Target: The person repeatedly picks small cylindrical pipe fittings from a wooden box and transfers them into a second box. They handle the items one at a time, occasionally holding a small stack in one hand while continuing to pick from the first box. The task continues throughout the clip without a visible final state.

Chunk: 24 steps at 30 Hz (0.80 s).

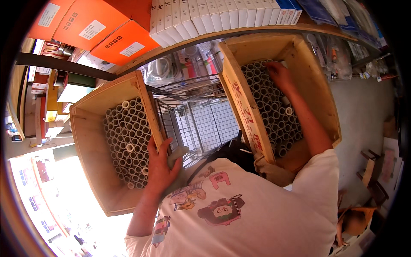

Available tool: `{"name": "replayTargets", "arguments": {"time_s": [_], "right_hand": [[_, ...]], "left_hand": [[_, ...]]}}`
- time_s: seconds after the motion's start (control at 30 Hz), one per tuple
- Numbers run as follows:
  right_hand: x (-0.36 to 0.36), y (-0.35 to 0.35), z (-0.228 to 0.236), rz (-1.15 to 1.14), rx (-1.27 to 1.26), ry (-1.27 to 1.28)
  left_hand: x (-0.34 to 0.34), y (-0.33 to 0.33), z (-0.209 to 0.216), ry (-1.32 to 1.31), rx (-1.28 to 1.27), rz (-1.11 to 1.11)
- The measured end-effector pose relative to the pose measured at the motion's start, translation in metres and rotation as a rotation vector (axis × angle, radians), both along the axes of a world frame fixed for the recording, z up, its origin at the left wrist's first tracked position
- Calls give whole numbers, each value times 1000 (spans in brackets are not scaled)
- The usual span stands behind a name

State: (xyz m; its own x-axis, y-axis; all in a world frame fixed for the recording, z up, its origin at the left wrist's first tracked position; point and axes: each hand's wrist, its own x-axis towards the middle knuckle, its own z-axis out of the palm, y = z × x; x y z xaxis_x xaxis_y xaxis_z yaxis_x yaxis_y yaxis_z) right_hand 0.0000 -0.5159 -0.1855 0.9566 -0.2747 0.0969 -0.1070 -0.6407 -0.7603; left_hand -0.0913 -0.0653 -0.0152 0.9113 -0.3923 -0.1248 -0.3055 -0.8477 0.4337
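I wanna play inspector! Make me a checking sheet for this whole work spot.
Surface: whatever is under the left crate and right crate is hidden.
Job's things: two wooden crates, both holding many pale tubes.
Clutter: orange boxes and white boxes on a wooden shelf.
Hands: left hand spread at the left crate's edge; right hand inside the right crate, by the tubes.
Cables: packaged pale coil, cable or hose, can't tell.
Surroundings: wire basket, grey floor, another person.

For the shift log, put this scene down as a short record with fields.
Left hand: fingers spread, at the edge of the left wooden box
Right hand: inside the right wooden box, at the tubes; grip unclear
Contents: tubes in both boxes, open ends toward the camera
Between boxes: wire mesh frame
Picture top: orange boxes, row of white boxes
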Motion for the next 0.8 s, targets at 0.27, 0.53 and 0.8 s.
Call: {"name": "replayTargets", "arguments": {"time_s": [0.27,0.53,0.8], "right_hand": [[29,21,-30,35,-88,116],[35,36,-31,80,-269,131],[41,34,-42,67,-327,240]], "left_hand": [[0,2,-1,14,9,11],[1,2,2,31,25,14],[0,4,1,11,29,7]]}}
